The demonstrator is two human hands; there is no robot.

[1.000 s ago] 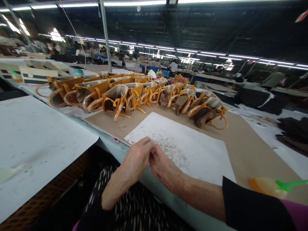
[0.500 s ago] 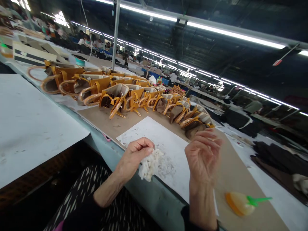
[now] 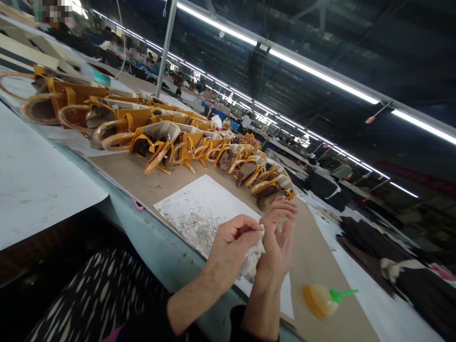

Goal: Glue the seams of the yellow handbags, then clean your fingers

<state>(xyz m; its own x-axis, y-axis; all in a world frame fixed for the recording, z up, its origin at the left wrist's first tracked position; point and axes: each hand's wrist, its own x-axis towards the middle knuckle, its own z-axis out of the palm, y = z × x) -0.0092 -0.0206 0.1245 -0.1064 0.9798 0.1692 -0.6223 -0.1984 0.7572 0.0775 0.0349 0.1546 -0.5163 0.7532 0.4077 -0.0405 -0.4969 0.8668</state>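
Pinched between the fingers and thumb of my left hand [image 3: 231, 251] is a crumpled white rag [image 3: 252, 261]. The rag hangs against the wrist and palm of my right hand [image 3: 278, 237], whose fingers are loosely spread and hold nothing that I can see. Both hands are above a white paper sheet [image 3: 204, 194], marked with dark smudges and specks, at the table's near edge. Beyond the sheet stand rows of mustard-yellow handbags [image 3: 156, 145] with wrapped handles, close together.
A squeeze bottle of amber liquid with a green nozzle [image 3: 322, 300] lies at the lower right on brown board [image 3: 309, 242]. Dark fabric [image 3: 374, 256] is heaped at the right. A metal pole [image 3: 166, 50] rises behind the bags. Several people sit at far tables.
My left hand has carried the rag rightward to my right hand, so the two now meet. The view has turned a little to the right.
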